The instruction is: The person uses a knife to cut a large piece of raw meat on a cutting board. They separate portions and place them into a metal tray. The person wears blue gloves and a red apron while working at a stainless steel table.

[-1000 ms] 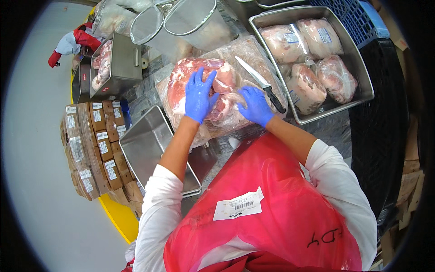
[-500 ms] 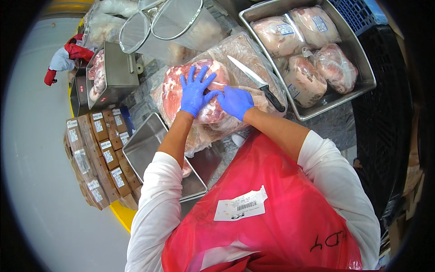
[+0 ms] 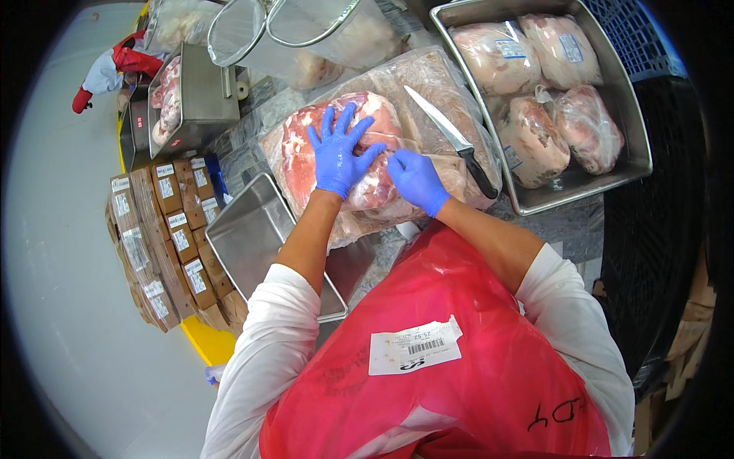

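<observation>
A large slab of raw red meat (image 3: 300, 145) with white fat lies on a plastic-covered board (image 3: 428, 92). My blue-gloved left hand (image 3: 342, 153) rests on it with the fingers spread. My blue-gloved right hand (image 3: 415, 182) is just right of it, fingers curled closed at the meat’s right side, gripping its edge; the fingertips are partly hidden. A knife (image 3: 449, 126) with a black handle lies on the board to the right, above my right hand, its blade angled toward the upper left.
A steel tray (image 3: 644, 164) of several bagged meats stands right, an empty pan (image 3: 237, 237) lower left. Bins (image 3: 202, 107), hooped bags (image 3: 306, 34), boxes (image 3: 180, 245), a blue crate (image 3: 634, 38) and black rack (image 3: 634, 237) surround them. Someone in red and white (image 3: 115, 65) is far left.
My left hand stays spread on the meat. My right hand has moved leftward onto the meat’s right side, and its fingers have closed from a looser spread.
</observation>
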`<state>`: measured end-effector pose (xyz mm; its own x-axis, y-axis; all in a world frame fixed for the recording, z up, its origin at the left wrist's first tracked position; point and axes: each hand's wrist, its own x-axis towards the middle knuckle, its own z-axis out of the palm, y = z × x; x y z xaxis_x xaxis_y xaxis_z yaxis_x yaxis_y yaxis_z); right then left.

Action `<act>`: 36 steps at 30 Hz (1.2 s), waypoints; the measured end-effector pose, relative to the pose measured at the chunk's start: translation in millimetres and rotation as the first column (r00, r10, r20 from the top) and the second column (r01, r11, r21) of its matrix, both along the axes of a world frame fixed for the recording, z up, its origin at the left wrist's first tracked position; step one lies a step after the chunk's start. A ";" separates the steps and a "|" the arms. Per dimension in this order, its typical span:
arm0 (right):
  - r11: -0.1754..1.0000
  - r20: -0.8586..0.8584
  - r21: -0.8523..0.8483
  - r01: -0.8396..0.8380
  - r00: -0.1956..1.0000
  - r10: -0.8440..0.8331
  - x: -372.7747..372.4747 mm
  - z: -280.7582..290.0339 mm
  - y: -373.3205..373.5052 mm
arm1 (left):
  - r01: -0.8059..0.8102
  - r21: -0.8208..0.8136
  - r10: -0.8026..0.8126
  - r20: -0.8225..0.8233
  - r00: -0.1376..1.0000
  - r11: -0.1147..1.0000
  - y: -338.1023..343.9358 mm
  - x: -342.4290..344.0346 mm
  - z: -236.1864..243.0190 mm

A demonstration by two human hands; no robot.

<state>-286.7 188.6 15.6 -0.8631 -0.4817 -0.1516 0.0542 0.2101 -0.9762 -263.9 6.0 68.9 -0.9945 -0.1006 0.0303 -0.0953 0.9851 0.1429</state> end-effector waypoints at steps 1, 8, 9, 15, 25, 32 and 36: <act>1.000 0.002 -0.003 -0.019 1.000 0.019 0.8 3.7 1.2 | -0.005 0.007 0.005 0.001 1.000 1.000 0.8 0.6 0.2; 0.981 -0.129 0.143 -0.134 0.980 0.153 2.7 13.2 2.4 | 0.009 0.046 -0.008 -0.014 1.000 0.999 -1.7 -0.8 -3.6; 0.971 -0.158 0.185 -0.149 0.971 0.179 4.7 15.2 4.2 | 0.006 0.047 -0.005 -0.014 1.000 0.999 -0.9 -0.7 -3.9; 0.918 -0.263 0.340 -0.205 0.916 0.302 22.5 29.7 8.1 | -0.013 0.020 0.013 -0.017 1.000 1.000 -1.5 -0.1 -5.3; 0.911 -0.467 0.176 -0.373 0.783 0.411 42.3 23.4 56.2 | -0.054 0.031 0.056 -0.062 0.997 0.998 -0.4 0.9 -8.8; 0.989 -0.680 0.079 -0.128 0.719 0.147 -0.5 21.4 90.5 | -0.038 0.030 0.040 -0.079 0.996 0.999 1.0 2.2 -9.1; 0.898 -0.481 0.422 0.122 0.870 0.108 -21.1 -20.2 132.0 | -0.047 0.165 0.078 -0.190 0.979 0.985 -8.8 14.2 -13.6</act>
